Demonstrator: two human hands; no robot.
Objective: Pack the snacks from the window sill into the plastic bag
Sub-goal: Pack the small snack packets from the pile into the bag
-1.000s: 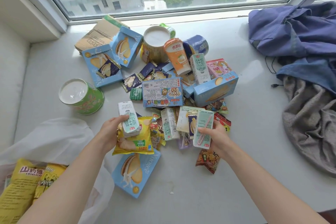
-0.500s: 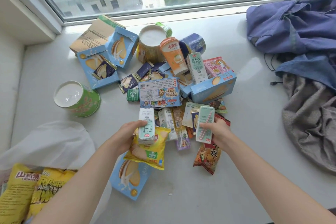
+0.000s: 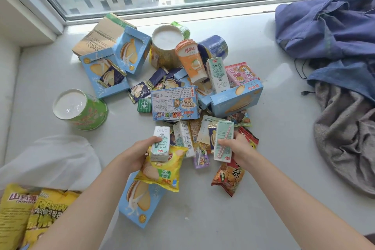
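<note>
A heap of snacks lies on the white window sill (image 3: 274,148). My left hand (image 3: 140,150) grips a small white-and-green milk carton (image 3: 161,144) together with a yellow bag of potato chips (image 3: 162,170). My right hand (image 3: 237,148) holds a pale green milk carton (image 3: 223,141) with a pink straw on its back. The white plastic bag (image 3: 50,158) lies open at the lower left, with yellow snack bags (image 3: 26,215) inside it. A blue biscuit box (image 3: 140,201) lies flat below my left hand.
Blue biscuit boxes (image 3: 105,73), a green tub (image 3: 81,107), a yellow tub (image 3: 166,46), an orange cup (image 3: 190,61), a standing milk carton (image 3: 218,75) and small packets crowd the sill's middle. Blue and grey clothes (image 3: 341,63) are piled at the right. The window runs along the back.
My left hand moved right with the white milk carton and the yellow chips bag. My right hand kept its hold on the pale green carton and barely shifted.
</note>
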